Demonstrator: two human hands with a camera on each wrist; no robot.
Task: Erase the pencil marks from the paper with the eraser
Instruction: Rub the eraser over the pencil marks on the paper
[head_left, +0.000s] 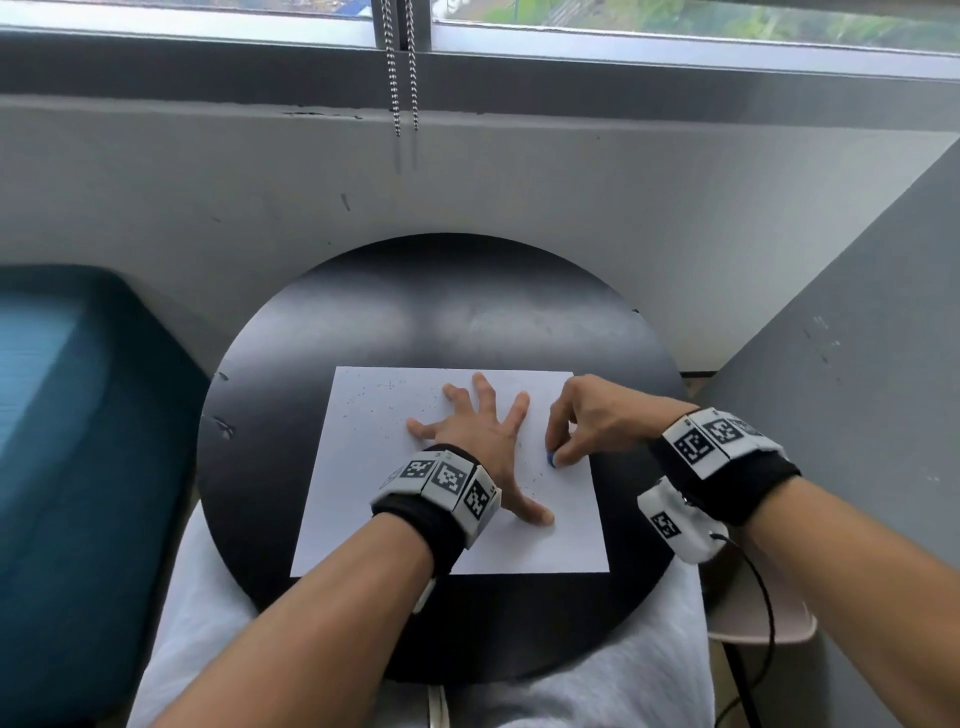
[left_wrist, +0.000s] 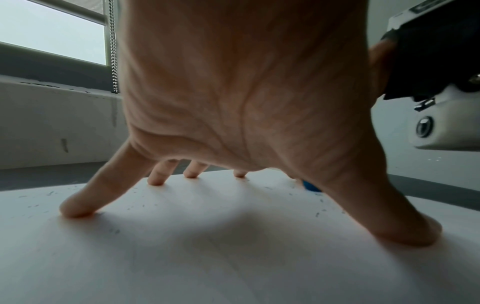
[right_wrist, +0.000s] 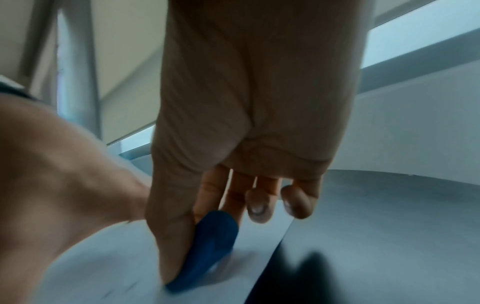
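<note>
On the round black surface (head_left: 467, 312) lies the white paper (head_left: 447, 545), its near edge toward the person. The left hand (head_left: 467, 441) presses down at the paper's middle, fingers (left_wrist: 78, 205) straight and spread, fingertips on the sheet. At about three o'clock from it, near the paper's right edge, the right hand (head_left: 592, 421) pinches the blue eraser (head_left: 550, 459) between thumb and fingers, its tip touching the paper. Dark crumbs (head_left: 374, 400) speckle the sheet toward eleven o'clock.

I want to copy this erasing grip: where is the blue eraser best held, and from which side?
Pinch the eraser by its broad flat sides at the upper half, coming from above, as the right hand does with thumb against fingers. It is a thin, rounded wedge, so this leaves its lower end free on the paper.
</note>
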